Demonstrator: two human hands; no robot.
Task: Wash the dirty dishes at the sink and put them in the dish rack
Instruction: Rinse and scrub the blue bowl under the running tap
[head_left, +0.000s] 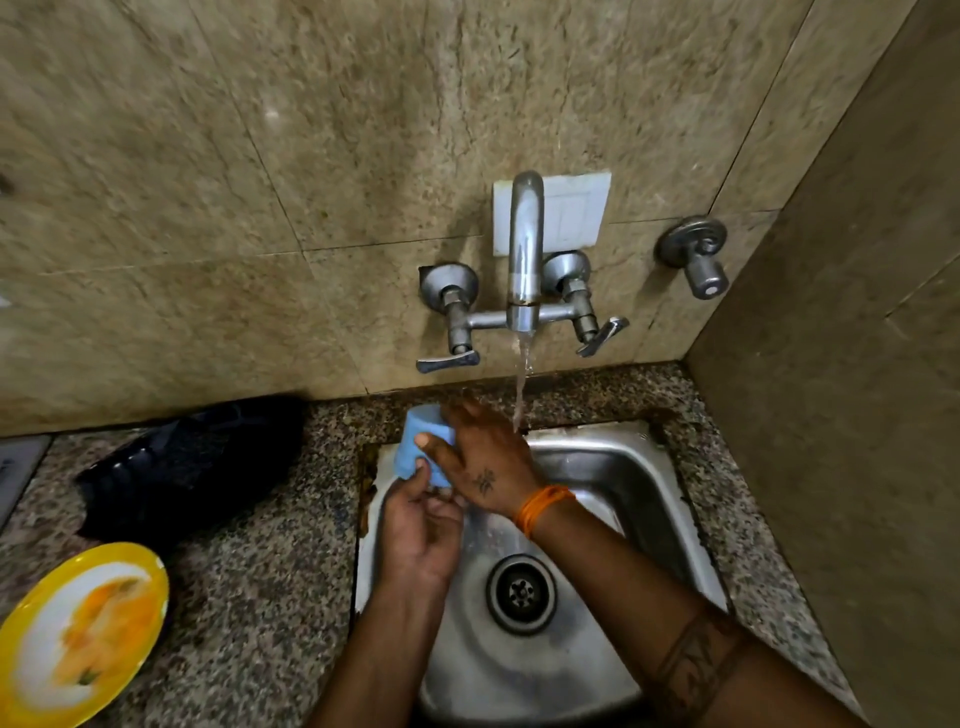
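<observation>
Blue cup (415, 441): plastic, plain, lying tilted on its side between both hands over the back left corner of the steel sink (613, 467), just left of the running water; its mouth is probably facing the near hand, though blur is hiding it.

Yellow plate (78, 629): white centre, carrying orange food smears, sitting well left of the grip.

Black dish rack (187, 467): sitting left of the grip, beyond the plate.

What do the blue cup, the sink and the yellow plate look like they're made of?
Blue cup: likely plastic, matte and opaque, uniform colour. Sink: stainless steel by its brushed grey sheen and reflections. Yellow plate: probably melamine or plastic, glossy, with a printed centre; ceramic can't be ruled out.
</observation>
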